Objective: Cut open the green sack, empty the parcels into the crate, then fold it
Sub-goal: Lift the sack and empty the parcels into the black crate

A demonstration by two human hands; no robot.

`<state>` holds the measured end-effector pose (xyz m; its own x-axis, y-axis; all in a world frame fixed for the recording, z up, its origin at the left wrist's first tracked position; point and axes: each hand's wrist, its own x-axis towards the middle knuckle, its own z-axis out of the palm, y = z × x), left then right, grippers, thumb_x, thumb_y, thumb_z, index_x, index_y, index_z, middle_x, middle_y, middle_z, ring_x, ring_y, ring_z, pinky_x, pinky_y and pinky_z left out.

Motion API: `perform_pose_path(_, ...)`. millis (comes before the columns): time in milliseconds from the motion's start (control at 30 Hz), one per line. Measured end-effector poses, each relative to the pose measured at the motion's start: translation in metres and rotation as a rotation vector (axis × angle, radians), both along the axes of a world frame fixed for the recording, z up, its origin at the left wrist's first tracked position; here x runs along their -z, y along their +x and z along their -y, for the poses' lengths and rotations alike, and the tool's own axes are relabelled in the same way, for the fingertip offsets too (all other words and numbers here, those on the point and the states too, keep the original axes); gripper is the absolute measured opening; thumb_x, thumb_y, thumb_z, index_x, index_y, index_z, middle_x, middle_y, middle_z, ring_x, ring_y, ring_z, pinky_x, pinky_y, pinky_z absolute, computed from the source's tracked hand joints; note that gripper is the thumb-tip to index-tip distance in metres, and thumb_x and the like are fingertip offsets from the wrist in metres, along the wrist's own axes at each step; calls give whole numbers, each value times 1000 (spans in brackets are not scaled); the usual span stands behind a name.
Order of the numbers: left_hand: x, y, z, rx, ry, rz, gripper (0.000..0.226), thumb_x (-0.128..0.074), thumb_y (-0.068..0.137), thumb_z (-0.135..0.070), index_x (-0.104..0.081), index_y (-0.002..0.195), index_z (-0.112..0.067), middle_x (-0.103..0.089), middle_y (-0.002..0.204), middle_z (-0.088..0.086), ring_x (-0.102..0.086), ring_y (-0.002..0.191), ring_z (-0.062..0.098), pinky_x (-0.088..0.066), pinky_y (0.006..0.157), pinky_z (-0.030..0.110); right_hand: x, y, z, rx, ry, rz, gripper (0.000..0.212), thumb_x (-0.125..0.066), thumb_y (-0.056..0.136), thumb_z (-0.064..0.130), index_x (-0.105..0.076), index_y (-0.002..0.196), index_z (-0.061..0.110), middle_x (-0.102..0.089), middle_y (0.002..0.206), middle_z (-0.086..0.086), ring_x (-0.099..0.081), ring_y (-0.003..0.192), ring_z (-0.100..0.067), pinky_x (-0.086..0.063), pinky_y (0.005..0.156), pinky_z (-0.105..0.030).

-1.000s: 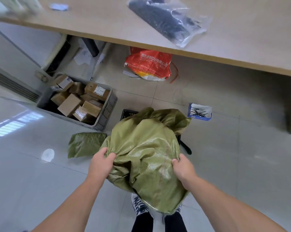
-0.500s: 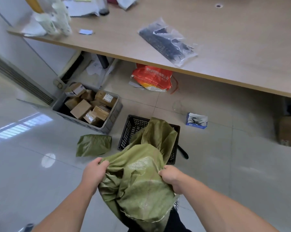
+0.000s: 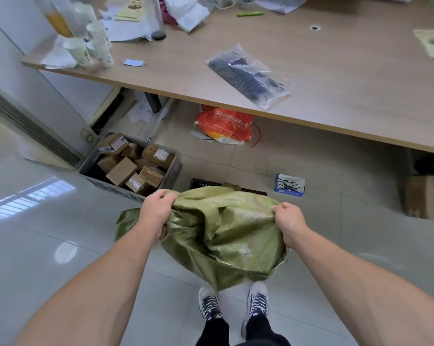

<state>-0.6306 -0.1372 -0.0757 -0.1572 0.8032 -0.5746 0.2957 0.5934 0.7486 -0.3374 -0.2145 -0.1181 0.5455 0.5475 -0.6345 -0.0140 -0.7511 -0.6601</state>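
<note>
I hold a crumpled green woven sack (image 3: 225,228) stretched between both hands above the tiled floor. My left hand (image 3: 156,211) grips its upper left edge and my right hand (image 3: 289,221) grips its upper right edge. The sack hangs limp in front of my shoes (image 3: 233,303). Behind it, mostly hidden, stands a black plastic crate (image 3: 201,183); its inside cannot be seen. A grey crate (image 3: 172,171) full of brown cardboard parcels (image 3: 122,171) sits to the left.
Another green sack (image 3: 126,221) lies folded on the floor under my left arm. A wooden desk (image 3: 335,96) spans the back, with a bag of black ties (image 3: 248,76) on it. Under the desk lie an orange bag (image 3: 223,124) and a small blue box (image 3: 289,184). A cardboard box (image 3: 428,196) stands at right.
I have lifted the sack and spread my hands apart, pulling its top edge wide. The view has tilted up, showing more of the desk and hiding most of the black crate.
</note>
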Motion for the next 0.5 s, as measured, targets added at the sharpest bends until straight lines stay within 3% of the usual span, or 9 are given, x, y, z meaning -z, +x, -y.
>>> perform_pose_path(100,-14,12,-22,-6,27,63,21,-64,62,-39,-75,76,-27,-73,93,13,-68,95,37,-56,87,58,-13,12,-16,70,71,53,9,-48,82,14,-52,74,13,-49,74,-13,-47,69,-22,-38,65,-32)
perform_pose_path(300,-39,37,-57,-64,97,196,26,-70,66,-32,-73,82,-11,-68,88,12,-63,82,26,-56,84,52,-37,34,-47,135,143,123,8,-50,84,16,-52,78,11,-46,75,-9,-42,70,-22,-33,64,-31)
perform_pose_path(400,-40,43,-75,-95,143,217,14,-72,67,-33,-74,71,-20,-69,86,11,-64,83,27,-57,83,50,-40,43,-59,213,173,179,17,-53,82,21,-58,84,4,-49,80,-8,-44,74,-22,-35,65,-32)
perform_pose_path(500,-38,50,-89,-107,74,208,13,-72,72,-35,-74,76,-22,-70,93,9,-68,90,30,-56,86,52,-42,47,-69,205,164,170,29,-54,83,23,-58,97,-2,-52,83,-7,-46,76,-22,-37,66,-33)
